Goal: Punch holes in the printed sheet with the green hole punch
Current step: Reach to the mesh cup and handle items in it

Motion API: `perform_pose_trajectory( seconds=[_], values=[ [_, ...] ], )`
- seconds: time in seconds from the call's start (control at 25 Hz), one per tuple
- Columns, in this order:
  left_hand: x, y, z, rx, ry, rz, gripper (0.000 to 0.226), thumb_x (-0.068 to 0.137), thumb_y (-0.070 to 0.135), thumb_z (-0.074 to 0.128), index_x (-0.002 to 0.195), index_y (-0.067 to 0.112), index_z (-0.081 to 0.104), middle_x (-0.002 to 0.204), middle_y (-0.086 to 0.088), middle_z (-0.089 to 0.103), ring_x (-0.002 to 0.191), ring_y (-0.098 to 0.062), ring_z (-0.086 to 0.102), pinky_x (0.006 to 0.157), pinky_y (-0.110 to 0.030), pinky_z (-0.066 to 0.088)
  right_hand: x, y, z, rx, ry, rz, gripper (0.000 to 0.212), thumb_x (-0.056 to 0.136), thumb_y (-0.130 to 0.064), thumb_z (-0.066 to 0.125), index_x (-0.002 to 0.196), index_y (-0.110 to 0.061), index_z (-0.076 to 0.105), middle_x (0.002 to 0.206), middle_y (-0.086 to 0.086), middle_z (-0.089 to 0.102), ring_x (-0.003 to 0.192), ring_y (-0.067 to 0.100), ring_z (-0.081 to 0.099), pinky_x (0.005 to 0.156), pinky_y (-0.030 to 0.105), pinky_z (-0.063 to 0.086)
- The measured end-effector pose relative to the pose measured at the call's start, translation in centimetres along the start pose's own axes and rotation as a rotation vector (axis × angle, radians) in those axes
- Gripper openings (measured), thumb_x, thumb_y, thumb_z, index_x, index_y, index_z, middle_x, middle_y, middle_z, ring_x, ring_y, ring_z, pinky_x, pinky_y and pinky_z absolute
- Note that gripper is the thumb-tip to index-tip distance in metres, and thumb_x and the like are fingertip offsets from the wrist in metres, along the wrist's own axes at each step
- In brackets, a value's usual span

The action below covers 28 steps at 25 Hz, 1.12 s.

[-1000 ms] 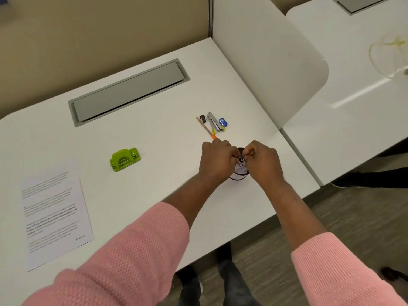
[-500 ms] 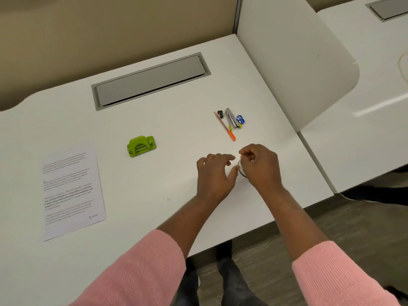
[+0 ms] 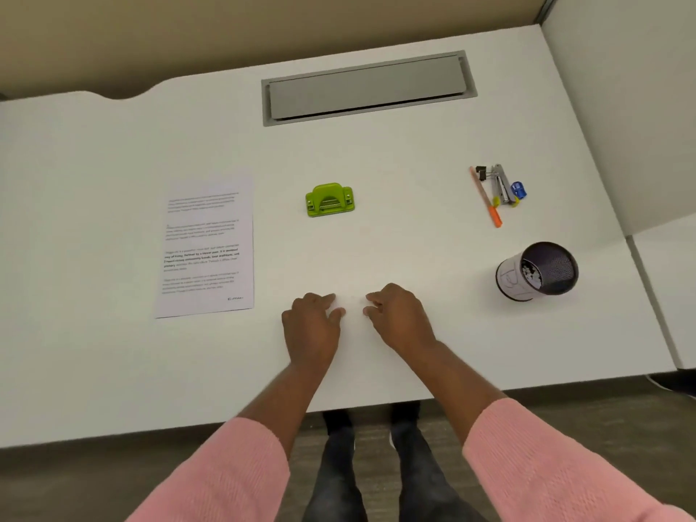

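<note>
The printed sheet (image 3: 207, 248) lies flat on the white desk (image 3: 395, 363), left of centre. A green hole punch (image 3: 330, 200) stands to its right, further back. My left hand (image 3: 312, 327) and my right hand (image 3: 398, 317) hover side by side over bare desk near the front edge, below the punch. Both hold nothing, with fingers loosely curled and apart. Neither hand touches the sheet or the punch.
A black mesh pen cup (image 3: 536, 272) with paper bits inside stands at the right. Behind it lie a pencil (image 3: 486, 197), a stapler (image 3: 502, 183), a binder clip and a blue sharpener (image 3: 518, 190). A grey cable hatch (image 3: 369, 88) sits at the back. A white divider (image 3: 625, 107) bounds the right.
Both hands have let go of the mesh cup and moved left to the desk's middle front. The view has swung left, bringing the sheet and punch closer to centre.
</note>
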<state>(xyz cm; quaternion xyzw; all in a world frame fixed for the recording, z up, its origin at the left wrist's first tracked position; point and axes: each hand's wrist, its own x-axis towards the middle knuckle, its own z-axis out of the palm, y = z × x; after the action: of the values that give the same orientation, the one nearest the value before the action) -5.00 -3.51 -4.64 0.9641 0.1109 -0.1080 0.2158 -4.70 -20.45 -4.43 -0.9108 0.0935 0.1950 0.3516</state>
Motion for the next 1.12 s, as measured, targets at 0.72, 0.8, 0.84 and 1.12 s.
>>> perform_pose_trajectory(
  seconds=[0.72, 0.8, 0.84, 1.12],
  values=[
    [2.6, 0.7, 0.2, 0.177, -0.035, 0.433, 0.027, 0.097, 0.025, 0.049, 0.093, 0.025, 0.075, 0.090, 0.005, 0.069, 0.089, -0.019, 0.059, 0.081, -0.035, 0.031, 0.8, -2.4, 1.3, -0.386, 0.056, -0.159, 0.027, 0.099, -0.019, 0.047, 0.090, -0.010, 0.071, 0.088, 0.007, 0.061, 0.076, 0.025, 0.058, 0.064, 0.035, 0.045],
    [3.0, 0.7, 0.2, 0.222, -0.040, 0.496, 0.027, 0.097, 0.021, 0.047, 0.089, 0.021, 0.073, 0.087, 0.003, 0.068, 0.086, -0.021, 0.060, 0.080, -0.034, 0.031, 0.8, -2.4, 1.4, -0.394, 0.063, -0.165, 0.024, 0.098, -0.016, 0.048, 0.088, -0.009, 0.069, 0.086, 0.007, 0.060, 0.075, 0.025, 0.058, 0.062, 0.036, 0.044],
    [3.1, 0.7, 0.2, 0.232, -0.036, 0.523, 0.026, 0.096, 0.018, 0.048, 0.086, 0.018, 0.071, 0.083, 0.001, 0.067, 0.083, -0.023, 0.060, 0.079, -0.035, 0.032, 0.8, -2.4, 1.5, -0.391, 0.071, -0.168, 0.023, 0.097, -0.015, 0.048, 0.087, -0.009, 0.068, 0.086, 0.007, 0.060, 0.076, 0.025, 0.058, 0.062, 0.036, 0.044],
    [3.0, 1.0, 0.8, 0.299, -0.002, 0.596, 0.023, 0.092, 0.013, 0.043, 0.078, 0.008, 0.060, 0.076, -0.009, 0.061, 0.071, -0.030, 0.057, 0.071, -0.040, 0.041, 0.0, -1.7, 1.9, -0.446, 0.146, -0.244, 0.012, 0.087, -0.005, 0.054, 0.078, -0.008, 0.062, 0.080, 0.009, 0.060, 0.070, 0.027, 0.057, 0.057, 0.033, 0.032]
  ],
)
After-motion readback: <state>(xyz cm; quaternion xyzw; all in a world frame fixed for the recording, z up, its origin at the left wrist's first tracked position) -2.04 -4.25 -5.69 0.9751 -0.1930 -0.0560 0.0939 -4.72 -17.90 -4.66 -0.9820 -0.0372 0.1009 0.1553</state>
